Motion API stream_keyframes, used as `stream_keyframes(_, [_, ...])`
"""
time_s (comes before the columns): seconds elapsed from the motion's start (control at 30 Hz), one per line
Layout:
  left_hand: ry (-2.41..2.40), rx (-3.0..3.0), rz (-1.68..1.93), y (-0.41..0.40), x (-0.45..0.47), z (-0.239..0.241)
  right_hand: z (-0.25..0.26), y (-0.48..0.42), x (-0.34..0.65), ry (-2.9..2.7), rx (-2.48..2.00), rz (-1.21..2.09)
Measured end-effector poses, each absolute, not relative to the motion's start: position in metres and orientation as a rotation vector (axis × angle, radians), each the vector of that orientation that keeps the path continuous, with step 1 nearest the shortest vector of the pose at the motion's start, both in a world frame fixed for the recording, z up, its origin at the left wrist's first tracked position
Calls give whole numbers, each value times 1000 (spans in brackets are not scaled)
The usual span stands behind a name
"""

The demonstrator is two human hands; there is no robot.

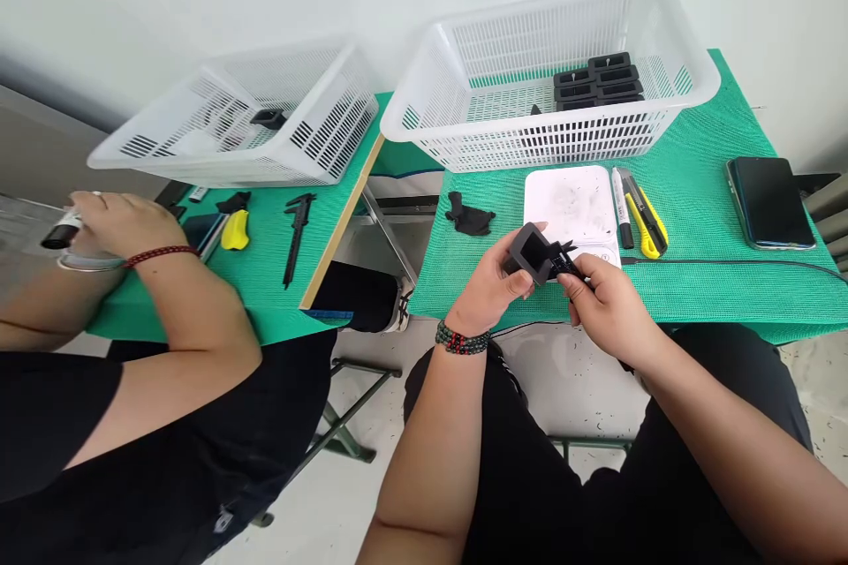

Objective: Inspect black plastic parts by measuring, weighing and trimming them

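Note:
My left hand (488, 287) is closed around a black rectangular frame (532, 252), tilted so its hollow opening shows. My right hand (610, 305) grips a black vernier caliper (560, 260), whose jaws are against or very close to the frame's right side; contact cannot be made out. Both hands are just above the front edge of a white digital scale (568, 203), partly covering it. Dark specks dot the scale's top. To its left lies a crumpled black scrap (469, 214).
A white marker (621, 207) and yellow box cutter (647, 216) lie right of the scale, a phone (772, 203) farther right. Behind stands a white basket (549, 128) with several black frames (600, 84). At left, a co-worker's hands (116, 225) work beside another caliper (298, 238) and basket (225, 163).

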State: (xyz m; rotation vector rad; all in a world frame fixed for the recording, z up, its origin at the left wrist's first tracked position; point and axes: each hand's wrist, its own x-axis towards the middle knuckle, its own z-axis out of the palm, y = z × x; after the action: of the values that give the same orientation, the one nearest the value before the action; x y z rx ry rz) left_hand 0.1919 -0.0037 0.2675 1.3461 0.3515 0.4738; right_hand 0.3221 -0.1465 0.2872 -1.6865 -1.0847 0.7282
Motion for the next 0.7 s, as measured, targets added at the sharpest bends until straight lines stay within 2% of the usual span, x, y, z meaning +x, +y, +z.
stream_keyframes(0.4, [343,1277,468,-9,196,272,283,-141,320,-980,-1706,556])
stream_keyframes(0.7, [268,1266,448,-5,193,275,285,-144,329,-883,-1655,675])
